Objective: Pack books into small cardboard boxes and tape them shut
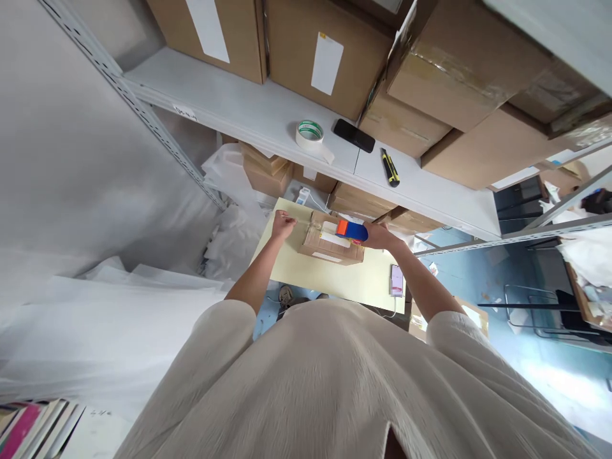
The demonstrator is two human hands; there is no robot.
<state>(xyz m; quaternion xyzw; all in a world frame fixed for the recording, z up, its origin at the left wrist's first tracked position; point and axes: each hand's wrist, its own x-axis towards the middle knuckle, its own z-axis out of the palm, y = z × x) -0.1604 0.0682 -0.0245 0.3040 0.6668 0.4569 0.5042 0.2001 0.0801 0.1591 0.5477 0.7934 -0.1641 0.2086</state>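
Note:
A small cardboard box (333, 250) with white labels lies on the pale yellow table (296, 271). Over its right part, my right hand (377, 236) is wrapped round a blue and orange tape dispenser (352, 229). My left hand (284, 224) is pinched closed just left of the box. What looks like a strip of clear packing tape (303, 222) stretches from those fingers towards the box top; its full course is hard to make out.
On the shelf (268, 111) ahead lie a roll of white tape (310, 134), a black phone (354, 135) and a yellow-black utility knife (390, 168). Large cartons (325, 51) stand behind them. A lit phone (396, 280) rests at the table's right end. White sheeting (109, 331) is at left.

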